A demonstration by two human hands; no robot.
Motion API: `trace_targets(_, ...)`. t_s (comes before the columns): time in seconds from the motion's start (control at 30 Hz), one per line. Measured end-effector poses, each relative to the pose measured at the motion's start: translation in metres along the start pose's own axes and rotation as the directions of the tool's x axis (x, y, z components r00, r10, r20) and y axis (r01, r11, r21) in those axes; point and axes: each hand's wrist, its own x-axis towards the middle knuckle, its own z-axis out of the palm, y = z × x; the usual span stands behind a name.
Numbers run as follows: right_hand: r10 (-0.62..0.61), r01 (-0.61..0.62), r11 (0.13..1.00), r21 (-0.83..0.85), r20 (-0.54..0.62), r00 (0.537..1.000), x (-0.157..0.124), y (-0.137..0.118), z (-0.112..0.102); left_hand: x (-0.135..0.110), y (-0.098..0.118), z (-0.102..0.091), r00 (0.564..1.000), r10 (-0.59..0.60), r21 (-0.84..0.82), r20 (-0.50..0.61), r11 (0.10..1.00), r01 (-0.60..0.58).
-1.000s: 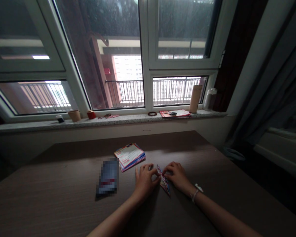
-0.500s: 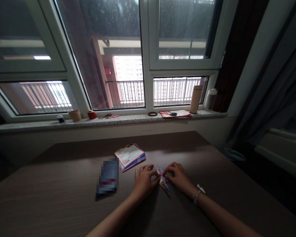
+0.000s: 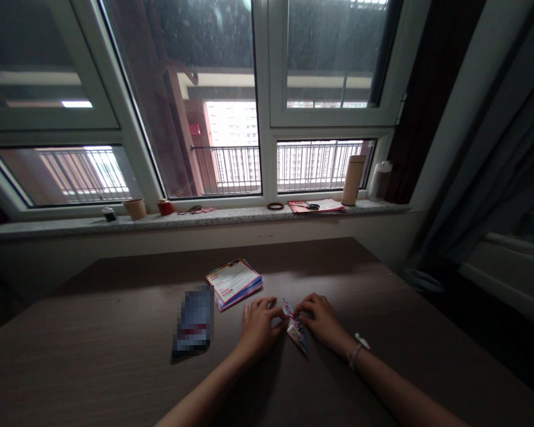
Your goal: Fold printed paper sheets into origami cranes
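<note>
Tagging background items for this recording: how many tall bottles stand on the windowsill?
2. Both are toward the right end of the windowsill: a tan cylindrical bottle and, to its right, a translucent bottle with a pale lid. No others seem hidden.

folded paper (image 3: pixel 296 335) between the hands spread a little wider than a second ago: then a narrow, darker sliver, now a broader shape with more pale surface toward the near tip. left hand (image 3: pixel 261 323) slightly further left; right wrist and its bracelet (image 3: pixel 354 357) slightly further right.
</note>
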Motion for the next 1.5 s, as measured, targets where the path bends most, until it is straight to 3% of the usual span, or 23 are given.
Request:
trace_targets(0.27,0.015,-0.015,1.0,-0.005,0.028,0.999,0.0022,0.0015,0.0001,0.0005,-0.0045,-0.0027,0.999,0.023,-0.007,0.023,1.0,-0.023)
trace_targets(0.8,-0.032,0.032,0.999,-0.006,-0.009,0.999,-0.0036,-0.0008,-0.0024,-0.005,-0.0056,0.0042,0.997,0.058,0.055,-0.046,0.997,-0.055)
trace_targets(1.27,-0.034,0.034,0.999,-0.028,-0.02,0.999,-0.0043,-0.0038,-0.0022,-0.0046,-0.0044,0.0041,0.998,0.065,0.09,-0.007,0.994,-0.064)
trace_targets(1.5,-0.061,0.059,0.997,-0.051,-0.035,0.998,-0.0055,-0.0041,-0.0025,-0.0056,-0.0049,0.0061,0.995,0.07,0.08,-0.067,0.995,-0.065)
